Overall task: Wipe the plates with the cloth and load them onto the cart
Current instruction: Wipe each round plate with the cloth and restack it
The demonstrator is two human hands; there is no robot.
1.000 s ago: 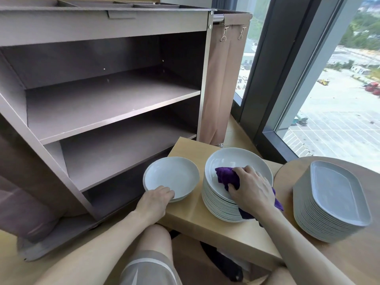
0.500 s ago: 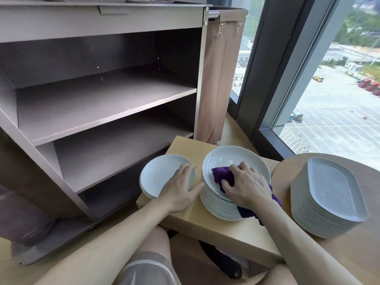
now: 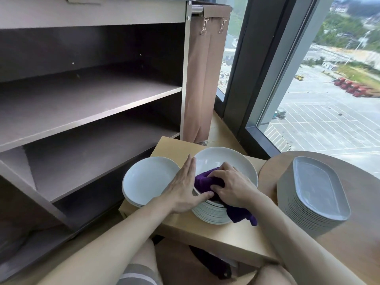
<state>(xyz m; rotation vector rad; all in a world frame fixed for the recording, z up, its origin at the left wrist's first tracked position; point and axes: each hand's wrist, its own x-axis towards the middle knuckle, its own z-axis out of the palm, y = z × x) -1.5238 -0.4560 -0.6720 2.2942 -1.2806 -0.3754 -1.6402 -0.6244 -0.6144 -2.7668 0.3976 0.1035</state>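
Daylight fills this corner by the glass. On the left stands the cart (image 3: 92, 112) with its brown shelves, a tan bag (image 3: 203, 79) clipped to its end. In front of it, a low wooden table (image 3: 185, 229) carries a few shallow plates (image 3: 148, 179) and, just beside them, a taller stack of plates (image 3: 224, 163). The left hand (image 3: 185, 188) lies with straight fingers against that stack's left rim, thumb at the near edge. The right hand (image 3: 232, 188) curls around the purple cloth (image 3: 205, 182), pressing it into the top plate. Further right, oval platters (image 3: 318, 190) sit piled on a round table (image 3: 359, 254), with the window (image 3: 329, 110) behind.
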